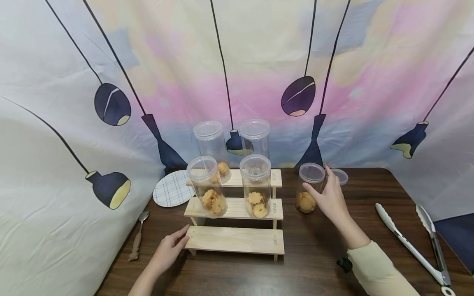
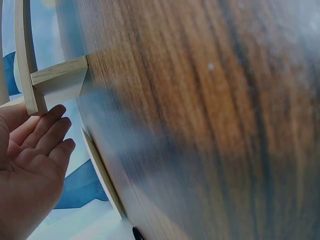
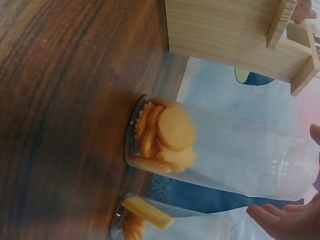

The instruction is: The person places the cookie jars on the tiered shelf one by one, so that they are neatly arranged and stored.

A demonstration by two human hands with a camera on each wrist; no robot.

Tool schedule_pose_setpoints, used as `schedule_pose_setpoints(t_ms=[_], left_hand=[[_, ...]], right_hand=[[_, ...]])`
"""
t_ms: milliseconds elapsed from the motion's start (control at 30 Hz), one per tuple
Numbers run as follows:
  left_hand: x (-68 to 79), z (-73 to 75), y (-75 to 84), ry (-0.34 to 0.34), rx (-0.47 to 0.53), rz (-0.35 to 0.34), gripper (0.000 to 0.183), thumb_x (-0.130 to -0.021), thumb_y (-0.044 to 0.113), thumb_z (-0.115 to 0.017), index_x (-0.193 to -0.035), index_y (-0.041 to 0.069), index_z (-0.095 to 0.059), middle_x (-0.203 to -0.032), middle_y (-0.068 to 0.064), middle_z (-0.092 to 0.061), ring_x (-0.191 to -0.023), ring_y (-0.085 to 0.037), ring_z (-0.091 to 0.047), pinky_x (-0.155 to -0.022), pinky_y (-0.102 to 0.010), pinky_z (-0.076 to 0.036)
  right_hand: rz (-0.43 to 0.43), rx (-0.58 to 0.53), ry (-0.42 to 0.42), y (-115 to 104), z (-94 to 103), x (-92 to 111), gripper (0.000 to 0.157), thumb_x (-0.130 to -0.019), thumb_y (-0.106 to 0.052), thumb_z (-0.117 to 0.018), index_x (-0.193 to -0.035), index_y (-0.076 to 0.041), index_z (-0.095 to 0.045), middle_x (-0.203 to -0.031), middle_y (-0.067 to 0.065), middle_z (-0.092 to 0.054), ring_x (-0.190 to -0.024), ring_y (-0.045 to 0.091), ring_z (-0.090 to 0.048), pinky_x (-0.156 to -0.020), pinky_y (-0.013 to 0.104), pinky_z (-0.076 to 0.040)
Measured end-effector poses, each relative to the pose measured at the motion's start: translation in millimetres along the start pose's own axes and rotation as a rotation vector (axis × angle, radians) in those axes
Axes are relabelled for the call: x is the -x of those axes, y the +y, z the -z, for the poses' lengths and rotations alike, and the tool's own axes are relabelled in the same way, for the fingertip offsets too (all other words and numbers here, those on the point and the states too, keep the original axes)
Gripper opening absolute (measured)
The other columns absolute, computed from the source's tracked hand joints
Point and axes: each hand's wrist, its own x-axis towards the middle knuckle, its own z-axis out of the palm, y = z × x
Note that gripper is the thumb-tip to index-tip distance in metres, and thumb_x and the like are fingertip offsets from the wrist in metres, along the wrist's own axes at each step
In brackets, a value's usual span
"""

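My right hand (image 1: 332, 201) spreads thumb and fingers around the upper part of a clear lidded jar (image 1: 310, 189) of cookies, upright on the table right of a wooden tiered stand (image 1: 237, 239). In the right wrist view a slim gap shows between the fingertips (image 3: 260, 215) and the jar wall. Behind it stands a second jar (image 3: 200, 225) holding cookies, mostly hidden in the head view. My left hand (image 1: 166, 251) touches the left end of the stand's lowest step, its fingers loosely extended. Two cookie jars (image 1: 255, 187) occupy the middle step, and two more (image 1: 209, 142) the top one.
At the left lie a spoon (image 1: 138, 240) and a checked oval mat (image 1: 172, 189). Metal tongs (image 1: 411, 246) lie spread at the right edge. A printed cloth (image 1: 259, 53) hangs behind the table (image 1: 307, 255).
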Motion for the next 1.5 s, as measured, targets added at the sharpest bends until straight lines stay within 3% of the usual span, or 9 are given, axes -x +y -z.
schedule_pose_setpoints(t_ms=[133,533,1000,1233,1500], left_hand=[[-0.6,-1.2,-3.5,-0.003,-0.001,0.001,0.043,-0.099,0.018,-0.057,-0.135,-0.004,-0.052,-0.133,-0.020,-0.053,-0.123,-0.034,-0.048,-0.101,-0.050,-0.038],[-1.3,-1.8,-3.7,0.005,0.008,-0.004,0.042,-0.098,0.017,-0.057,-0.135,-0.004,-0.053,-0.132,-0.020,-0.054,-0.122,-0.033,-0.049,-0.100,-0.050,-0.039],[-2.2,-2.4,-5.1,0.005,-0.002,-0.002,0.042,-0.099,0.018,-0.056,-0.135,-0.004,-0.053,-0.133,-0.020,-0.053,-0.122,-0.032,-0.049,-0.100,-0.050,-0.039],[-2.2,-2.5,-5.2,0.006,0.001,-0.002,0.042,-0.099,0.018,-0.056,-0.135,-0.004,-0.053,-0.133,-0.020,-0.053,-0.122,-0.032,-0.049,-0.100,-0.050,-0.039],[-2.4,-2.2,-5.8,0.006,0.003,-0.002,0.042,-0.099,0.017,-0.057,-0.134,-0.004,-0.053,-0.133,-0.020,-0.054,-0.122,-0.032,-0.049,-0.100,-0.049,-0.039]], right_hand=[[-0.024,-0.012,-0.019,4.1,-1.2,1.3,0.093,-0.088,-0.047,-0.067,-0.148,0.006,-0.020,-0.122,0.030,-0.041,-0.096,0.039,-0.049,-0.072,0.048,-0.042],[0.016,-0.108,-0.004,8.6,-4.6,-0.7,0.083,-0.091,-0.037,-0.067,-0.146,0.007,-0.024,-0.127,0.031,-0.040,-0.112,0.045,-0.048,-0.088,0.057,-0.042],[0.005,-0.105,-0.012,11.2,-7.2,-4.6,0.082,-0.091,-0.039,-0.067,-0.147,0.004,-0.024,-0.132,0.028,-0.041,-0.098,0.039,-0.050,-0.082,0.053,-0.042],[-0.002,-0.173,-0.006,12.0,-8.2,-5.3,0.082,-0.090,-0.037,-0.069,-0.146,0.003,-0.026,-0.139,0.030,-0.039,-0.125,0.046,-0.042,-0.096,0.057,-0.041],[-0.003,-0.200,-0.001,11.2,-5.7,-0.8,0.081,-0.089,-0.036,-0.070,-0.146,0.003,-0.027,-0.139,0.030,-0.040,-0.126,0.045,-0.042,-0.097,0.055,-0.041]])
